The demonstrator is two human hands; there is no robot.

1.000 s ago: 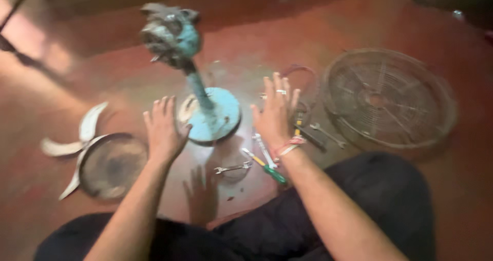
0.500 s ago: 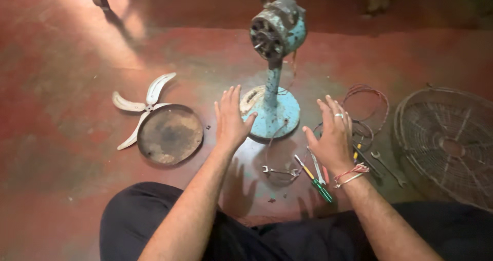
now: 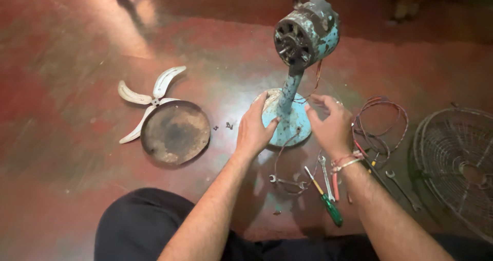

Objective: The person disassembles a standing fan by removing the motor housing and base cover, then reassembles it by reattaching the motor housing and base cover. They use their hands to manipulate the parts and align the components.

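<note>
The left hand (image 3: 252, 130) rests flat on the round base of the rusty light-blue metal fan stand (image 3: 287, 117), seemingly steadying it upright on the red floor (image 3: 77, 45). The right hand (image 3: 331, 127) hovers open beside the base. Behind that hand lies a green-handled screwdriver (image 3: 324, 198); left of the left hand, a grey three-bladed fan blade (image 3: 146, 99).

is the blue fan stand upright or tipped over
Upright. The blue fan stand rises on its round base from the red floor, motor head on top, left hand touching the base.
</note>
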